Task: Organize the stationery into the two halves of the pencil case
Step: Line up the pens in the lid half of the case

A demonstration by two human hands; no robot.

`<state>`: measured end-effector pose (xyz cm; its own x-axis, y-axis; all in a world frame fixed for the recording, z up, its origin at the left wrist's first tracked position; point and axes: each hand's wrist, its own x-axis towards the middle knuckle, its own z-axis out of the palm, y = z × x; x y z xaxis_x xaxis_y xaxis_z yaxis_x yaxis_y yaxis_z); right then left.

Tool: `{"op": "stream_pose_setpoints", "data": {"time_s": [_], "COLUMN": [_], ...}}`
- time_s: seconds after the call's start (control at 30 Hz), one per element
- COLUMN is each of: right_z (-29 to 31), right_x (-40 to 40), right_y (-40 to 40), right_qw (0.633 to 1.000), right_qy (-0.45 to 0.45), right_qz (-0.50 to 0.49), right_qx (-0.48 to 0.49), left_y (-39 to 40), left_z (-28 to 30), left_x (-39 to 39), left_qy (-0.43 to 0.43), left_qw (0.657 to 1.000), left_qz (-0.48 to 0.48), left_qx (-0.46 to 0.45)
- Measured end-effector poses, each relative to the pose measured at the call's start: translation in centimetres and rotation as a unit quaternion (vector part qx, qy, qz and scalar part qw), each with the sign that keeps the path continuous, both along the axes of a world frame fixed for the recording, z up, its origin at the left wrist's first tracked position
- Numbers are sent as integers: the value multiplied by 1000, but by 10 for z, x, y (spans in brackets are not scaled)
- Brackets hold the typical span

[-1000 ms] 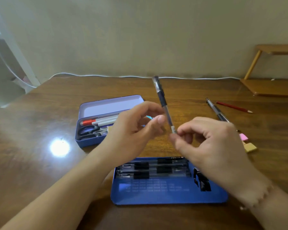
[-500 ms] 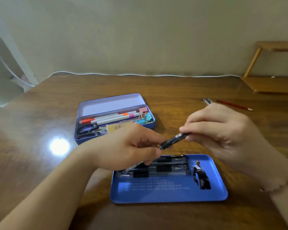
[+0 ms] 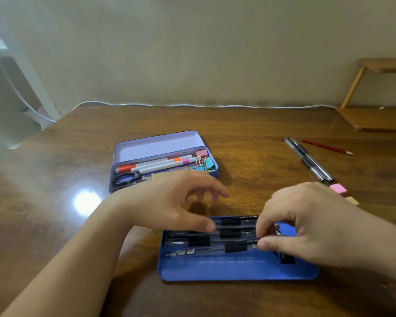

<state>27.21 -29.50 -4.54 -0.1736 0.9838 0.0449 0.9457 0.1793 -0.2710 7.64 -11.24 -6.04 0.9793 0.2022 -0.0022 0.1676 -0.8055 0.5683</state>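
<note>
The pen (image 3: 213, 250) you are putting away lies in the blue half (image 3: 238, 271) of the pencil case, at the front of a row of about 4 pens, all lying flat and side by side. It looks light, thin and stiff, with a clear, smooth body, so it can roll or slip. The black grip band looks like the best place to hold it, since that part seems less slippery.

Your right hand (image 3: 306, 227) pinches the right end of this pen between thumb and first finger. Your left hand (image 3: 167, 202) hovers over the left end of the row with fingers loosely spread. Its thumb lies on the pens, and it holds nothing.

Behind this half, the purple half (image 3: 156, 147) stands open. It holds markers (image 3: 160, 164), scissors (image 3: 124, 178) and colored clips (image 3: 206, 162).

On the wooden table (image 3: 55, 213) to your right, 2 more pens (image 3: 306, 160) lie together, touching. A red pencil (image 3: 327, 147) lies just past them. A pink eraser (image 3: 338, 188) and a tan eraser (image 3: 352, 200) sit near your right hand. None of these is in the case yet, so I think the job is partly done.

Let the pen go softly so the row stays neat. The 2 pens look like a good next pick. Take them near the dark grip part so they do not slide.
</note>
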Motion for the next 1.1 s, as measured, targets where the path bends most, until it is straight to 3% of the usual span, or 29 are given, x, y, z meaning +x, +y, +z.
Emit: {"op": "stream_pose_setpoints", "data": {"time_s": [0.2, 0.4, 0.47, 0.53, 0.6, 0.7, 0.83, 1.1], "right_z": [-7, -4, -2, -2, -4, -11, -22, -19], "right_x": [-8, -7, 0, 17, 41, 72, 85, 75], "right_y": [2, 2, 3, 6, 9, 12, 18, 22], "right_qw": [999, 999, 997, 979, 936, 878, 854, 849], "right_qy": [-40, -40, -17, 7, -24, -59, -90, -108], "right_qz": [4, -26, -79, -192, -326, -463, -512, -511], "right_qx": [2, -19, -14, 65, 132, 104, 35, 85], "left_y": [-9, -8, -7, -5, -4, -2, 0, -2], "left_z": [4, 4, 3, 0, -2, -5, -8, -7], "left_x": [2, 2, 2, 2, 2, 5, 7, 8], "left_qy": [85, 90, 83, 71, 51, 4, -70, -165], "left_qw": [994, 994, 995, 996, 998, 1000, 997, 985], "left_qz": [-60, -60, -60, -52, -41, -19, 16, 47], "left_qx": [-13, -17, -20, -24, -21, -1, -24, -24]}}
